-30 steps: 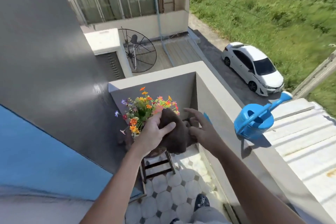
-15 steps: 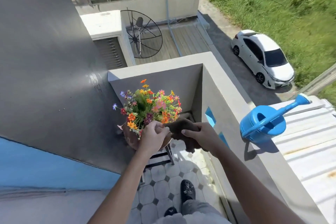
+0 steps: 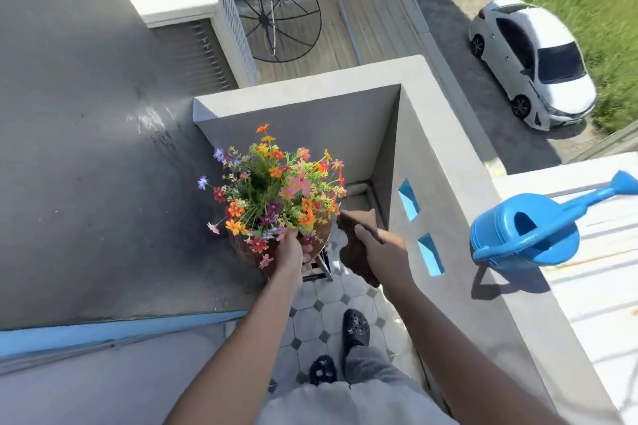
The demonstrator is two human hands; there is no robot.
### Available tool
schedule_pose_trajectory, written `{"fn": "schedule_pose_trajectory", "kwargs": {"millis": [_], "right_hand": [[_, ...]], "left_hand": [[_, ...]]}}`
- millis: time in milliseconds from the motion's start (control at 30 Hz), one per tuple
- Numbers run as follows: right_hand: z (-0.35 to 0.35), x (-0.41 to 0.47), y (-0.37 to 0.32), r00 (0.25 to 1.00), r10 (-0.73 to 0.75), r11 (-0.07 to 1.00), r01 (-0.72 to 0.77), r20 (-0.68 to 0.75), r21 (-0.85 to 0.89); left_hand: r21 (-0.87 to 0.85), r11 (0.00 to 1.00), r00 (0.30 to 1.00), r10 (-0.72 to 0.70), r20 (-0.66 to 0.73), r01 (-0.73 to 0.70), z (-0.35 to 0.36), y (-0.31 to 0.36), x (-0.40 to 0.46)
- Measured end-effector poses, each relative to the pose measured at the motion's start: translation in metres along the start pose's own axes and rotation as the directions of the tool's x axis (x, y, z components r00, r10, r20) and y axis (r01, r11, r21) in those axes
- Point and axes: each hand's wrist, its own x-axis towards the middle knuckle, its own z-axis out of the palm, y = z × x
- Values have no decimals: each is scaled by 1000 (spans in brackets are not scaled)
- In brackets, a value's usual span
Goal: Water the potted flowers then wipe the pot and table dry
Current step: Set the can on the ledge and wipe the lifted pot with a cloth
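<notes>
Pot [image 3: 257, 252] steadied by left hand [image 3: 289, 252], fingers curled on its near rim; right hand [image 3: 381, 247] clutches cloth [image 3: 355, 241] just right, likely ready for wiping.

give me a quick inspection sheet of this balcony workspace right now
surface: small dark metal-legged stand on pale octagon floor tiles, mostly hidden by the pot
job's things: round brown flower pot with mixed orange, pink and purple flowers; dark brown cloth; blue plastic watering can on the grey ledge
clutter: nothing seen
grippers: left hand grips the pot rim; right hand holds the cloth beside the pot
cables: nothing seen
surroundings: white car below, black wire dish, grass
</notes>
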Motion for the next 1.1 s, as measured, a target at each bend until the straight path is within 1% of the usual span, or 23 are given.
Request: {"fn": "schedule_pose_trajectory", "kwargs": {"millis": [100, 233, 333, 467, 567, 667, 700, 800, 833, 900, 1000, 1100], "right_hand": [[0, 11, -4, 999, 5, 1000, -6, 40, 17], [-3, 28, -9, 986, -112, 994, 110, 122, 19], [-5, 42, -12, 980, -127, 992, 129, 154, 0], [-6, 57, -15, 976, -145, 987, 154, 162, -40], [-6, 63, -17, 979, -150, 985, 159, 138, -60], [-6, 67, -21, 976, -178, 979, 188, 129, -73], [-5, 68, -24, 972, -194, 977, 203, 132, -59], [-1, 64, -39, 969, -220, 975, 217, 116, 35], [0, 63, -44, 968, -226, 973, 219, 106, 67], [5, 62, -54, 954, -280, 958, 271, 110, 93], [11, 63, -75, 930, -358, 929, 347, 86, 126], [19, 63, -107, 905, -419, 900, 405, 68, 160]], "left_hand": [[-63, 997, 998, -37, -41, 34, 8, 6, 19], [-141, 988, 994, -76, -82, 64, 18, 6, 41], [-169, 985, 991, -63, -118, 43, 23, 7, 53], [-203, 979, 988, -52, -148, 21, 29, 9, 61], [-162, 987, 987, -48, -155, 23, 26, 7, 63], [-182, 983, 991, -39, -131, 15, 12, 5, 62], [-157, 988, 990, -35, -135, 14, 9, 6, 59], [-189, 981, 989, -76, -128, 51, -4, 9, 50], [-191, 981, 992, -67, -109, 45, -8, 13, 42], [-168, 986, 997, -1, -73, -11, -16, 27, 14], [-245, 967, 997, 74, -6, -73, -25, 51, -20], [-293, 954, 992, 94, 82, -66, -32, 71, -50]]}}
